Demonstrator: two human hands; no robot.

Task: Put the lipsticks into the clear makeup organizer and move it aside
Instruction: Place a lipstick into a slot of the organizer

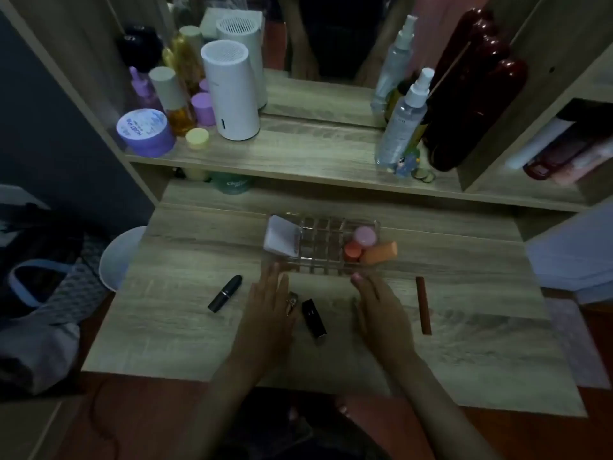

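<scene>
- Both hands are resting flat and empty on the table (464, 343), fingers spread: left hand (270, 302), right hand (381, 308), fingertips reaching the near wall of the clear makeup organizer (323, 242).
- Three lipsticks are lying outside it: a round dark one (225, 293) left of the left hand, a square black one (314, 318) between the hands, a slim reddish one (423, 305) to the right.
- Loading is judged not yet begun; grid slots are standing empty.
- Next move is calling for a pinch on the square black one, then an upright drop into a slot.

Three lipsticks (313, 318) lie before clear organizer (335, 260).
</scene>
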